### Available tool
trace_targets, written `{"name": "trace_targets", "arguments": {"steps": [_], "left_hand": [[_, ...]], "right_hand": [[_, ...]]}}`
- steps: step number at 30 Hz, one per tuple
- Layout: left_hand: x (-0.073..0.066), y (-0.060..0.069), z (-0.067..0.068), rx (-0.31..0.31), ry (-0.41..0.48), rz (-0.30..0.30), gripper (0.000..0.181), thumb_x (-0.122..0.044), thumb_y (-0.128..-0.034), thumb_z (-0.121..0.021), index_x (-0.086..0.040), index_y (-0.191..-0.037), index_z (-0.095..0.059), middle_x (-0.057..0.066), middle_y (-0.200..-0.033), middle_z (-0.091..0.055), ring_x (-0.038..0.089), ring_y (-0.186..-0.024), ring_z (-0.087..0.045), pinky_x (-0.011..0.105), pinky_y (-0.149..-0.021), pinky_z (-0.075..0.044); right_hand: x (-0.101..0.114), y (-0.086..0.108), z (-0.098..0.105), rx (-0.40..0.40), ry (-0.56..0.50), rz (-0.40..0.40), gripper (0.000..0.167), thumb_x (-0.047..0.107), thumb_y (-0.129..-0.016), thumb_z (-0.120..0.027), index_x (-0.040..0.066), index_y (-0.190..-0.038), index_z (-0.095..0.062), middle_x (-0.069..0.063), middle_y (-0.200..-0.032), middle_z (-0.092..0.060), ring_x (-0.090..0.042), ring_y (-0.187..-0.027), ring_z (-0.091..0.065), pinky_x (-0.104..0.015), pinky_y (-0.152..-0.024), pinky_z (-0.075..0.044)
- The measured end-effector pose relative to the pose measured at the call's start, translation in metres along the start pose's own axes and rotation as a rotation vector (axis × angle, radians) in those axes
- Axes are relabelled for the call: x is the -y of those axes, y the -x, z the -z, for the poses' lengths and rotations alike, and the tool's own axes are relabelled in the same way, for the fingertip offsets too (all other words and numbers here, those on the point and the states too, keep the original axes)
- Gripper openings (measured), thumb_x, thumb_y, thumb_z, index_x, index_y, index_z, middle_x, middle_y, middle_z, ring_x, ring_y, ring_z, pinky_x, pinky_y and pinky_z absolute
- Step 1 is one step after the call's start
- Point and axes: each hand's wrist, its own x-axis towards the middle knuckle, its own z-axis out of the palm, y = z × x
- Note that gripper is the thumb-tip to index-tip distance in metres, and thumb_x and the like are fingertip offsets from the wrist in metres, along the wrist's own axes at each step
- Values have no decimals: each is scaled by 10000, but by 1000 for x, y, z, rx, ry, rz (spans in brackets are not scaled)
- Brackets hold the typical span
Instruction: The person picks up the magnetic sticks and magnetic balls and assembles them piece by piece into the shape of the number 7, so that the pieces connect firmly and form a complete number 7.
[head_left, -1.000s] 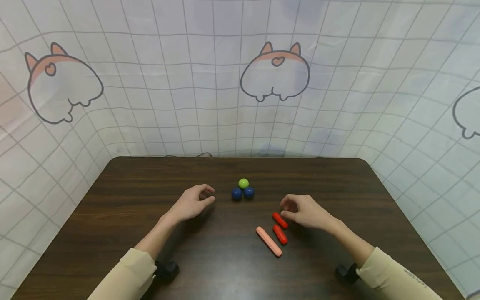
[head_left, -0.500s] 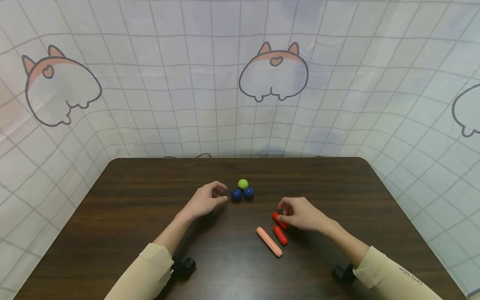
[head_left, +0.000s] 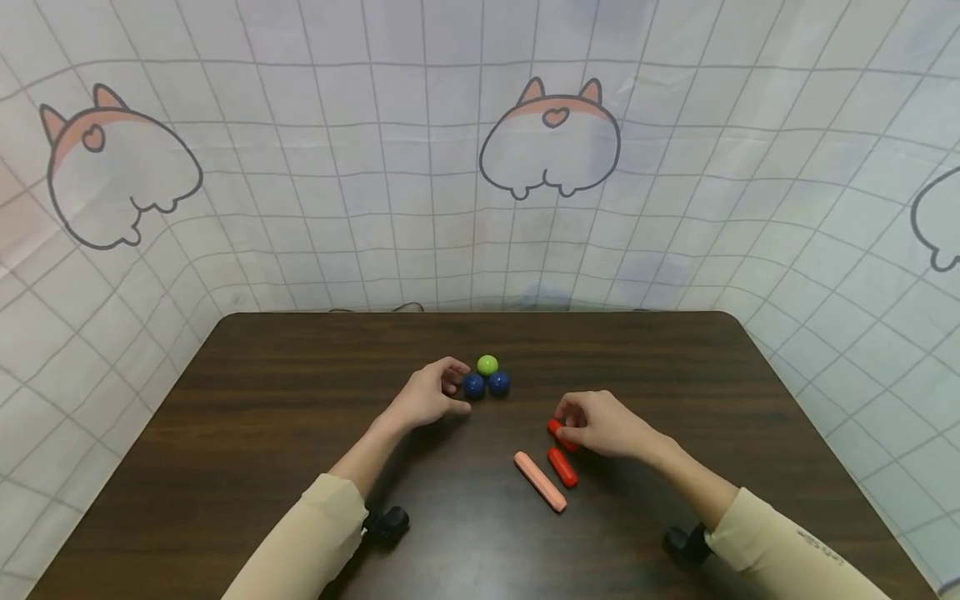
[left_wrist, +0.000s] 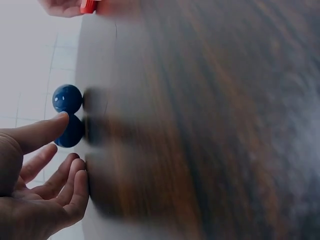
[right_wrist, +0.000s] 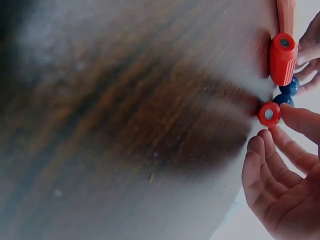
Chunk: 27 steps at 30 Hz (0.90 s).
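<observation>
My left hand (head_left: 426, 396) is beside the left blue ball (head_left: 473, 385), thumb and fingers spread around its near side, gripping nothing. That ball sits by a second blue ball (head_left: 499, 383), with a green ball (head_left: 487, 365) behind them. In the left wrist view the thumb partly covers the nearer blue ball (left_wrist: 72, 131). Thumb and forefinger of my right hand (head_left: 603, 423) pinch the upper red stick (head_left: 554, 427), which lies on the table; its round end (right_wrist: 269, 114) shows in the right wrist view. Just below it lies another red stick (head_left: 562, 467).
A longer pink stick (head_left: 540, 482) lies left of the lower red stick on the dark wooden table (head_left: 262, 417). Behind the table and at its sides hangs a pale checked cloth (head_left: 375, 167) with cartoon drawings. A black device (head_left: 387, 525) is worn at the left wrist.
The left hand has moved right, up to the left blue ball. The right hand has come slightly left and closed its thumb and forefinger on the upper red stick.
</observation>
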Motion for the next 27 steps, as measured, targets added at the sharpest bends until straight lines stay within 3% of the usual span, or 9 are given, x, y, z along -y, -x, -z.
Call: {"name": "trace_targets", "arguments": {"steps": [7,17,27], "left_hand": [[-2,-6,-7,-23,-9,-2,458,-107,-851,-855,-66,-1253,-641,94,-1145,-667,240,-1011,-623,442,-912,-503],[-4,-7,-11,-53,-28,3,395,-169,-881,-840,-70,-1220,-663,75,-1098,-672,210,-943,-602,413,-841,-511],[-3,-7,-13,-77,-39,11,321,-237,-935,-789,-72,-1187,-680,82,-1086,-672,199,-908,-605,404,-790,-516]], "right_hand": [[-2,-4,0,-8,18,4,81,115,-957,-729,98,-1031,-702,62,-795,-611,-100,-681,-544,-284,-617,-472],[-4,-5,-1,-11,50,5,234,97,-876,-816,67,-1063,-678,37,-845,-616,-110,-748,-552,-302,-680,-487],[-3,-6,-2,-1,66,-1,176,65,-874,-799,68,-1018,-698,51,-842,-630,-101,-759,-566,-305,-695,-494]]}}
